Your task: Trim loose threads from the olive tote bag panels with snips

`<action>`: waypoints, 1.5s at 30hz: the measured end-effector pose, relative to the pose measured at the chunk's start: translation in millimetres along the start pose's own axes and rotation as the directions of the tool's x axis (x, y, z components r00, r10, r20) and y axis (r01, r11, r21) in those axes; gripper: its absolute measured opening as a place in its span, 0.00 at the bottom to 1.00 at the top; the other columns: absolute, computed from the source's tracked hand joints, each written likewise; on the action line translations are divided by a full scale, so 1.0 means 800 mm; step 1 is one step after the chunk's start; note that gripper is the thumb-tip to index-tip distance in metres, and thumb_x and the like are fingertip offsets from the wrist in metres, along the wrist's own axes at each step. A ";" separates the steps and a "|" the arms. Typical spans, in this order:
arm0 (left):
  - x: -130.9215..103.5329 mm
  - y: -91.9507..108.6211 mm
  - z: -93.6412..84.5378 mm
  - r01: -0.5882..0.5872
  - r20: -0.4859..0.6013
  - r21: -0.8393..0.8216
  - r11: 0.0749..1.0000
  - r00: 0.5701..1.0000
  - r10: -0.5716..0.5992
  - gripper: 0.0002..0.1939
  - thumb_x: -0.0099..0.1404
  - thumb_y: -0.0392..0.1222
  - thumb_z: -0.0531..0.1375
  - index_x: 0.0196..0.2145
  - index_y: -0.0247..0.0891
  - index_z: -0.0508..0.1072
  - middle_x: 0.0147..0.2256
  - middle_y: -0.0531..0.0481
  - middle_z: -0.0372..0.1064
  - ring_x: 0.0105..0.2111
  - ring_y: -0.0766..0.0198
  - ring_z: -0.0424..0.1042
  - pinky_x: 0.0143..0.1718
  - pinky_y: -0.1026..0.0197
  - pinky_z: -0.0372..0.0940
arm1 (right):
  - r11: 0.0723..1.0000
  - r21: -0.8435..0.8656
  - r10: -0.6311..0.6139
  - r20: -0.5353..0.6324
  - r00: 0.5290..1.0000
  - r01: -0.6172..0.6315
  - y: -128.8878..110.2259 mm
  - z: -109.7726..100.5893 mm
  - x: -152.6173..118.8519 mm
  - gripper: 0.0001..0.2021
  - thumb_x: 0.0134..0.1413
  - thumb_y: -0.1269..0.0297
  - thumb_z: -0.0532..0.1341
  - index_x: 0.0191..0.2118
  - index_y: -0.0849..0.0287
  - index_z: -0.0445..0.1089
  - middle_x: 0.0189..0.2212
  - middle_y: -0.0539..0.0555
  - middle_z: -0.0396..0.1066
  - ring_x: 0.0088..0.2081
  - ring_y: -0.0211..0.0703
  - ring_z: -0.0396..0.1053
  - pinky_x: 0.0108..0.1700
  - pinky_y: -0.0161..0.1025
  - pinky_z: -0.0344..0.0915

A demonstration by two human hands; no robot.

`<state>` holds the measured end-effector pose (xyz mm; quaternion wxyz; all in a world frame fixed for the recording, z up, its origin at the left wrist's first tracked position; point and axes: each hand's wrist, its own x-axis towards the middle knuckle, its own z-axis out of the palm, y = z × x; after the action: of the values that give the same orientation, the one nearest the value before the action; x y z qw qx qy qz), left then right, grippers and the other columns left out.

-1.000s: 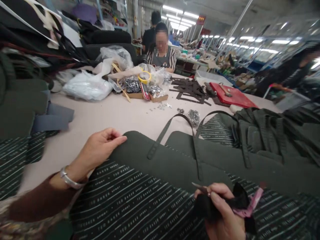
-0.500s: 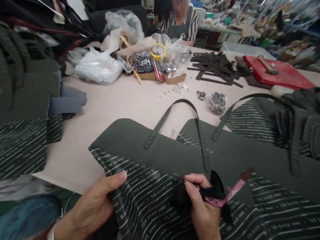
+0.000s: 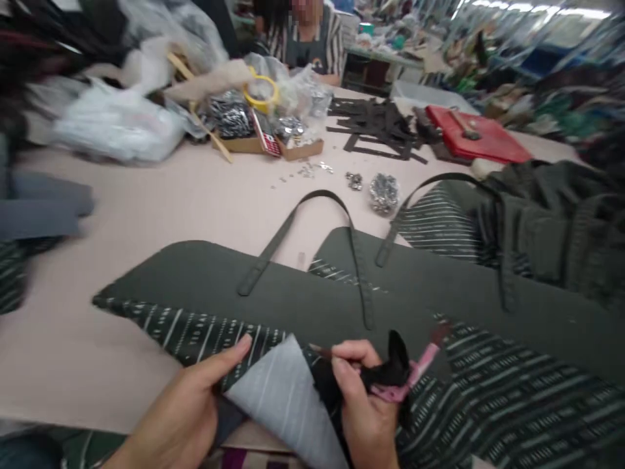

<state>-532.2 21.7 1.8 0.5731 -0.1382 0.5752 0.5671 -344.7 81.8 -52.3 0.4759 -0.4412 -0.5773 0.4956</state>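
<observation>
A dark green panel with a looped strap handle lies across the table's near part. Striped lettered lining hangs along its near edge. My left hand grips that lining, thumb on top and fingers behind it. Between my hands a pale grey underside of the cloth shows as a folded triangle. My right hand is closed around a thin pointed tool wrapped in black cloth, with a pink strip sticking out to the right. The tool's tip is close to the lining's edge.
Plastic bags, yellow tape and small boxes stand at the back. Dark strips, a red slab with a hammer, and a bag of metal parts lie further right. A person sits opposite.
The view has turned right, so things sit further left. The lining between my hands has folded over, baring its grey underside. Both hands keep their hold.
</observation>
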 end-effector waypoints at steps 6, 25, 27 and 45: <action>-0.002 0.001 -0.004 0.146 0.061 -0.189 0.971 0.989 -0.137 0.22 0.56 0.37 0.70 0.49 0.35 0.78 0.46 0.44 0.79 0.50 0.46 0.76 0.52 0.50 0.73 | 0.997 -0.074 -0.021 -0.032 0.999 0.019 0.002 0.003 0.000 0.02 0.58 0.66 0.66 0.34 0.54 0.77 0.28 0.48 0.72 0.25 0.36 0.67 0.27 0.30 0.62; -0.007 -0.001 -0.014 0.194 -0.007 -0.200 0.960 0.980 -0.199 0.25 0.38 0.41 0.79 0.36 0.33 0.82 0.45 0.41 0.80 0.54 0.40 0.73 0.61 0.46 0.66 | 0.968 -0.152 0.174 -0.160 0.972 -0.198 -0.052 0.035 -0.011 0.04 0.58 0.66 0.63 0.32 0.52 0.74 0.27 0.45 0.69 0.26 0.36 0.62 0.28 0.34 0.56; -0.008 -0.002 -0.013 0.171 -0.039 -0.204 0.964 0.982 -0.182 0.25 0.36 0.41 0.79 0.35 0.34 0.83 0.45 0.42 0.80 0.54 0.40 0.73 0.61 0.47 0.65 | 0.967 -0.183 0.154 -0.145 0.977 -0.179 -0.050 0.033 -0.011 0.04 0.58 0.65 0.63 0.32 0.52 0.74 0.27 0.46 0.69 0.26 0.37 0.62 0.29 0.34 0.57; -0.006 -0.004 -0.013 0.183 -0.004 -0.200 0.963 0.982 -0.187 0.24 0.41 0.42 0.77 0.38 0.35 0.82 0.44 0.45 0.80 0.56 0.41 0.72 0.61 0.47 0.67 | 0.963 -0.189 0.163 -0.161 0.973 -0.193 -0.055 0.037 -0.012 0.05 0.58 0.65 0.64 0.30 0.52 0.74 0.27 0.45 0.70 0.25 0.35 0.63 0.26 0.34 0.55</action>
<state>-533.3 9.8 0.8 0.6004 -0.2541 0.5068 0.5639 -373.7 62.4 -11.3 0.4221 -0.5725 -0.5469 0.4416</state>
